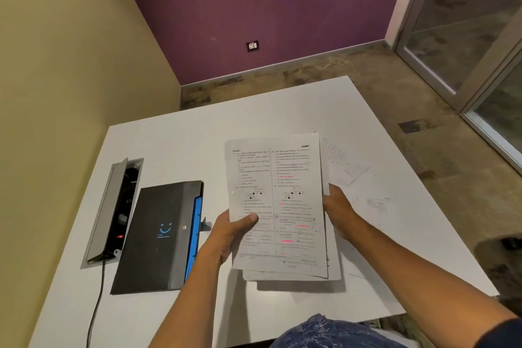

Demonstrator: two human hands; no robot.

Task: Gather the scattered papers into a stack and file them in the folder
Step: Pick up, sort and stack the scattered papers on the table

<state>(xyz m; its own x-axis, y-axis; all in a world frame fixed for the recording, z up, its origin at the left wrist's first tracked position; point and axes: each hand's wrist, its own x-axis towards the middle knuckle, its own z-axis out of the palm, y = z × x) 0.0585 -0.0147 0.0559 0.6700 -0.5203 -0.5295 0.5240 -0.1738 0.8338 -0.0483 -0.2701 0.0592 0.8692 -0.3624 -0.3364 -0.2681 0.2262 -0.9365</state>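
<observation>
We see one white, smooth counter [175, 150]. On it lies one black folder [155, 234], flat and rectangular, its blue inner edge showing, just beside one open grey cable box [113, 206]. One stack of printed papers [278, 206] is held above the counter between two hands: our left hand [228, 234] has its grip pinching the lower left edge, thumb on top; our right hand [339, 209] grips the right edge. Two loose sheets [347, 164] lie flat to the right.

Print on the paper stack [278, 206] blurred; right hand's [337, 206] fingers behind it.
</observation>
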